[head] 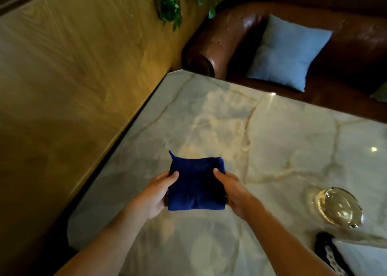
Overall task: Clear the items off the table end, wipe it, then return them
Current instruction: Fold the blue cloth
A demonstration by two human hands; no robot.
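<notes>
A folded dark blue cloth (195, 183) is held over the pale marble table (209, 118). My left hand (156, 194) grips its left edge with the thumb on top. On the cloth's right edge my right hand (233, 194) holds it the same way. A round clear glass ashtray (339, 207) sits on the table at the right, apart from both hands. At the bottom right corner lies a white item with a black patterned border (343, 257), partly cut off by the frame.
A wooden wall panel (73, 76) runs along the table's left side. A brown leather sofa (226, 39) with a light blue cushion (287, 53) stands beyond the far edge. Green leaves (170, 9) hang at the top.
</notes>
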